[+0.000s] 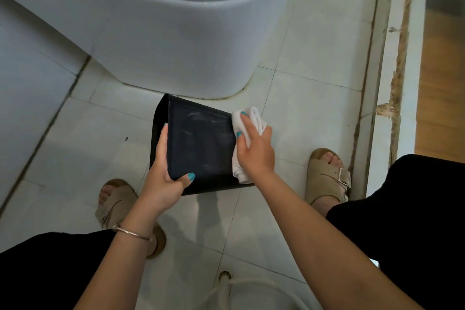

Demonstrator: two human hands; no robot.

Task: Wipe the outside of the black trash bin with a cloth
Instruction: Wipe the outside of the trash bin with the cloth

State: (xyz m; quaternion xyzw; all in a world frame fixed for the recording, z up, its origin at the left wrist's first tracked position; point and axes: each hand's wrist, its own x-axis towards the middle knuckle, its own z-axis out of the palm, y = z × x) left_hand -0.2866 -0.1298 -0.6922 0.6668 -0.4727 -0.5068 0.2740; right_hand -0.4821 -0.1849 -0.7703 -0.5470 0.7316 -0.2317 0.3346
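Observation:
The black trash bin (201, 146) is held tipped on its side above the tiled floor, one flat dusty side facing up. My left hand (166, 173) grips its left end, thumb on the upper face and fingers along the edge. My right hand (254, 148) holds a crumpled white cloth (251, 118) and presses it against the bin's right end. Part of the cloth hangs down below that hand, beside the bin.
A white toilet base (176, 40) stands just beyond the bin. My two sandalled feet (329, 176) straddle the spot on the pale tiled floor (302, 98). A raised door threshold (387, 83) runs along the right. A floor drain (225, 275) and a white hose lie near the bottom.

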